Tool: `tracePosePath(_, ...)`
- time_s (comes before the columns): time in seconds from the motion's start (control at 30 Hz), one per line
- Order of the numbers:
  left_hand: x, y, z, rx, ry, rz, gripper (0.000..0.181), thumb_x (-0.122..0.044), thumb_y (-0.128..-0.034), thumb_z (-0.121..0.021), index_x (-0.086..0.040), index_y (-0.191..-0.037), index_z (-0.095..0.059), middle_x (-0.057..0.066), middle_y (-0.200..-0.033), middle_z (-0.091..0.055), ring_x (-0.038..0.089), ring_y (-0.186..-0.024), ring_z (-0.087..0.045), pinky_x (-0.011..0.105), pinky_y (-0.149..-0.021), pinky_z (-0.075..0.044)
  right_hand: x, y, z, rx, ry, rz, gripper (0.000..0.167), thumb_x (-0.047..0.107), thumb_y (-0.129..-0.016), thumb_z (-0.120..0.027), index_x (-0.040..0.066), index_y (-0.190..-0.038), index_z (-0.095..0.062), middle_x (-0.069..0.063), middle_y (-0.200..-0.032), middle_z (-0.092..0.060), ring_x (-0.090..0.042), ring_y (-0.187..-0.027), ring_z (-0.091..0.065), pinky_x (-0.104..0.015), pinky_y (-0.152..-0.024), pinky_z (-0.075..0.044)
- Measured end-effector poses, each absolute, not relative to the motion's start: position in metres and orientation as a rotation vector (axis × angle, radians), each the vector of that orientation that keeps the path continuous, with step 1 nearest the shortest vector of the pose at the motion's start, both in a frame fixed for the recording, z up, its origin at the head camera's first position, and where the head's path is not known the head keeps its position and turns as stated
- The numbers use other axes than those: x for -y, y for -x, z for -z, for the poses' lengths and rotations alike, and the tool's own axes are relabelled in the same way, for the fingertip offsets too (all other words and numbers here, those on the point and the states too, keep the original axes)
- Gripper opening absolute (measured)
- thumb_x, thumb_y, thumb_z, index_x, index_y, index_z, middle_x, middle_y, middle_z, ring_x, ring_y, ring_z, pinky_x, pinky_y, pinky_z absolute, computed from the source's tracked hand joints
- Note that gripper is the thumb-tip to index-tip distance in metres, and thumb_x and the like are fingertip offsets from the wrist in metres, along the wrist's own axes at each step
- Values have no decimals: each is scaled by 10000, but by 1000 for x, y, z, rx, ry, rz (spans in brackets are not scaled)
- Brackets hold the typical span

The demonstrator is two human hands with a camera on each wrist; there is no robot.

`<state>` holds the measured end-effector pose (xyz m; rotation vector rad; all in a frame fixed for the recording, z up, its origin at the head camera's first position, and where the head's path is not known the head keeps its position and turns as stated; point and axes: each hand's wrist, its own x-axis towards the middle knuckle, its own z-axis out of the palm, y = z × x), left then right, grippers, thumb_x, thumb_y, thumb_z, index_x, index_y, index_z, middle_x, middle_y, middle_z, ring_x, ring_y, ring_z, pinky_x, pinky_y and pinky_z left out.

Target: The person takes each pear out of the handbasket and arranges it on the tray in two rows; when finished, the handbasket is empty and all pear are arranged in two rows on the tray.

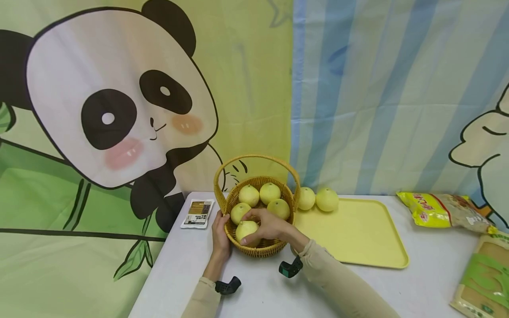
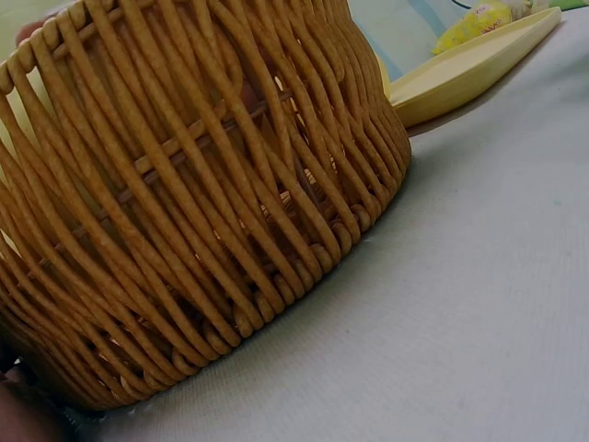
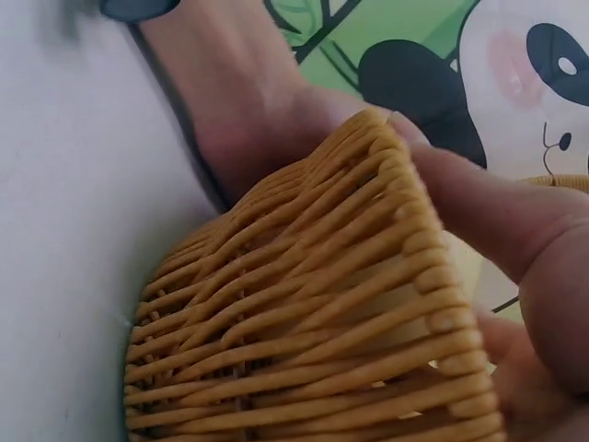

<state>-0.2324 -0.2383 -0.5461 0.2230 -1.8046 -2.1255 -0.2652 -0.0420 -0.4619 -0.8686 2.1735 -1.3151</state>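
Observation:
A round woven basket (image 1: 264, 252) with a tall arched handle stands on the table and holds several pale yellow-green pomelos (image 1: 248, 195). My right hand (image 1: 270, 226) reaches in over the front rim and grips the nearest pomelo (image 1: 245, 230), thumb on the near side and fingers over the top. With my left hand (image 1: 220, 236) I hold the basket's left side, thumb by the rim. The left wrist view is mostly filled by the basket's wicker wall (image 2: 202, 184). Seen from the right wrist, my right hand (image 3: 543, 249) is over the rim, its fingertips hidden.
Two more pomelos (image 1: 327, 200) sit right of the basket, at the back of a yellow tray (image 1: 358, 234). A small white packet (image 1: 197, 214) lies to the left. Two food bags, one yellow (image 1: 441, 210) and one green-labelled (image 1: 483, 278), lie at the right. A printed curtain (image 1: 254, 88) hangs behind.

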Motion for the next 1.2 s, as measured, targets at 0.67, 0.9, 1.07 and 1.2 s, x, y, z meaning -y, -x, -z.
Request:
tracePosePath(0.67, 238, 233, 546, 1794, -202, 2156, 504, -191, -1073, -389, -36, -1543, -486, 153, -1567, -528, 140, -1383, -521, 161, -1106, -418, -6, 250, 441, -2246, 791, 1722, 619, 351, -676, -1015, 314, -1252, -792, 21, -1261, -765, -196, -1092, -693, -370, -859, -606)
tracePosePath(0.9, 239, 232, 547, 1810, -192, 2161, 509, -204, -1077, -387, -40, -1551, -472, 152, -1582, -509, 145, -1410, -498, 143, -1108, -404, -16, 244, 446, -2195, 718, 1866, 597, 276, -702, -1005, 279, -1258, -789, -67, -1321, -728, -231, -944, -759, -380, -750, -643)
tracePosePath(1.07, 239, 231, 545, 1811, -194, 2154, 490, -199, -1080, -388, -33, -1529, -491, 155, -1549, -533, 117, -1357, -528, 149, -1090, -419, -21, 240, 440, -2190, 696, 1890, 607, 263, -709, -1002, 251, -1274, -782, -134, -1348, -702, -242, -820, -779, -379, -698, -645)
tracePosePath(1.2, 239, 231, 545, 1818, -191, 2146, 487, -199, -1083, -385, -39, -1531, -495, 155, -1547, -532, 138, -1370, -519, 153, -1094, -414, -27, 238, 433, -2203, 731, 1919, 599, 237, -724, -992, 216, -1283, -777, -150, -1363, -697, -249, -836, -776, -369, -702, -642)
